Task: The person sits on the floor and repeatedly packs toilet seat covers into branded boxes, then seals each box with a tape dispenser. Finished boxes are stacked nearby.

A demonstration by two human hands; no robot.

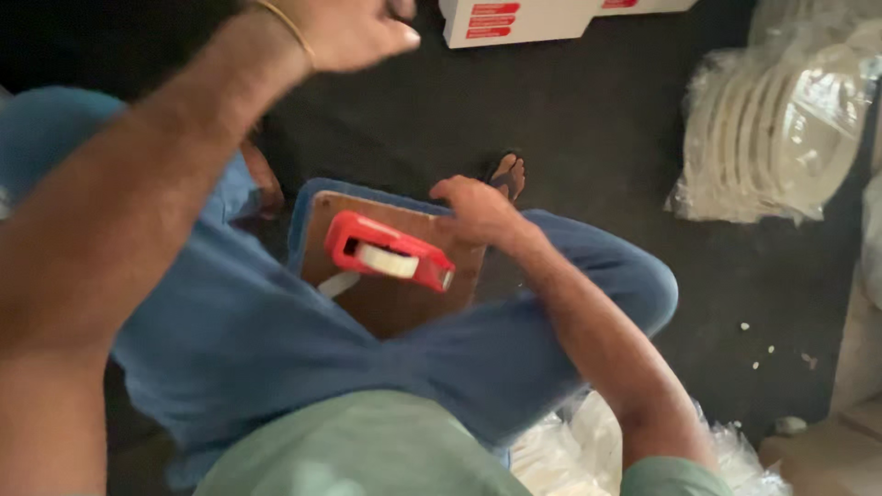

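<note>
Fingers of your right hand point(478, 209) curled over the wooden board's point(395, 294) far edge, steadying it on your lap; the red tape dispenser point(390, 250) lay on it, ungripped. Your left hand point(354, 32) was raised beyond, blurred, grip unclear.

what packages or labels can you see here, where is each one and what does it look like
White carton: top edge on the dark floor, boxy, with red rectangular labels.
Clear plastic bag of white round plates: right side on the floor, plates stacked on edge.
Crumpled clear plastic bags: bottom, beside the right arm.
No signs or screens.
</note>
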